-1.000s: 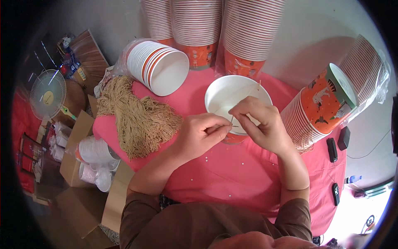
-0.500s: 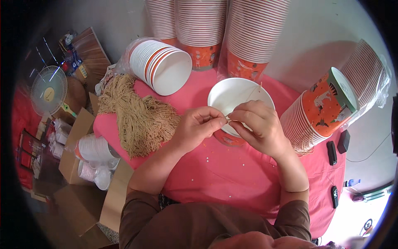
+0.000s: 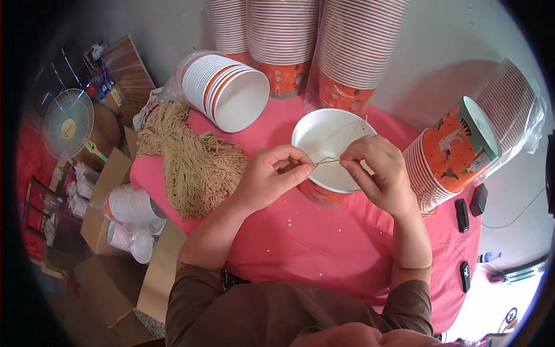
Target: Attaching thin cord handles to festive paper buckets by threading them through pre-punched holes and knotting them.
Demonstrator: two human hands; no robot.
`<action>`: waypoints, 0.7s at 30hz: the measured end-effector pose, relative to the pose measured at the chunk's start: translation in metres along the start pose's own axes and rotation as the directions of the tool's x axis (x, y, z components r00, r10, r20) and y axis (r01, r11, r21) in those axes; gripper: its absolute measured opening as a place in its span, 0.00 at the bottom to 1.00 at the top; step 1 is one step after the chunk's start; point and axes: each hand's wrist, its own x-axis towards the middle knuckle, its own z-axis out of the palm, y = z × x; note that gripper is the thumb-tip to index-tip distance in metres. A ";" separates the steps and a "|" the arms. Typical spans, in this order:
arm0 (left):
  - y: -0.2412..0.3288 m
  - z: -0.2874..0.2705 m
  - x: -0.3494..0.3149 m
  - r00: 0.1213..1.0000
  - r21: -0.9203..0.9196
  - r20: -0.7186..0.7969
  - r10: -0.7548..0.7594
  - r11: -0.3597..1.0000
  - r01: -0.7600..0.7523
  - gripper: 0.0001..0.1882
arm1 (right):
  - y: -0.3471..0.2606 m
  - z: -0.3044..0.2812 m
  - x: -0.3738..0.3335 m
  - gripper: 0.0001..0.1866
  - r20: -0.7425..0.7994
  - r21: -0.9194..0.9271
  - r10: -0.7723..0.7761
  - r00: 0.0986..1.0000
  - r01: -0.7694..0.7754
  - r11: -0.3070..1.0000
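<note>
My left hand is closed, thumb and forefinger pinching one end of a thin tan cord. The cord makes a narrow loop between my hands. My right hand pinches its other end, fingertips closed. Both hands are over the near part of an orange and white paper bucket standing upright on the table. From the bucket's back right rim a thin string hangs in a loop. To the left of my left hand lies a large heap of tan cords.
A pink cloth covers the table, with tiny white bits scattered on it. Stacked buckets lie at the back left. Tall stacks stand behind, and another stack leans at the right. Cardboard boxes sit at the left.
My right hand has moved right, away from my left hand. The cord between them is now drawn out and visible; before, the fingertips were together. My left hand has barely moved.
</note>
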 end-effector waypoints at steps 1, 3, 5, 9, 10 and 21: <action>0.000 -0.002 0.000 1.000 0.009 0.000 -0.009 1.000 0.009 0.06 | 0.000 -0.001 0.000 0.06 0.015 0.055 0.041 0.999 -0.042 0.998; 0.002 -0.004 0.000 1.000 0.018 0.000 -0.018 1.000 0.018 0.06 | -0.002 0.000 -0.001 0.06 0.037 0.088 0.037 0.999 -0.040 0.995; 0.007 -0.004 0.000 0.992 -0.076 0.067 -0.104 0.991 0.109 0.06 | -0.003 0.003 0.000 0.06 0.058 0.120 0.032 0.998 -0.039 0.992; 0.009 0.001 0.000 0.981 -0.142 0.080 -0.178 0.972 0.188 0.05 | -0.004 0.014 0.001 0.05 0.060 0.201 -0.004 0.998 -0.008 0.980; 0.007 0.003 0.000 0.985 -0.143 0.073 -0.156 0.976 0.166 0.05 | -0.004 0.016 0.001 0.06 0.060 0.212 0.001 0.998 -0.014 0.977; 0.004 0.006 -0.002 0.990 -0.213 0.091 -0.112 0.969 0.129 0.06 | -0.001 0.023 -0.001 0.06 0.005 -0.011 -0.056 0.998 0.056 0.998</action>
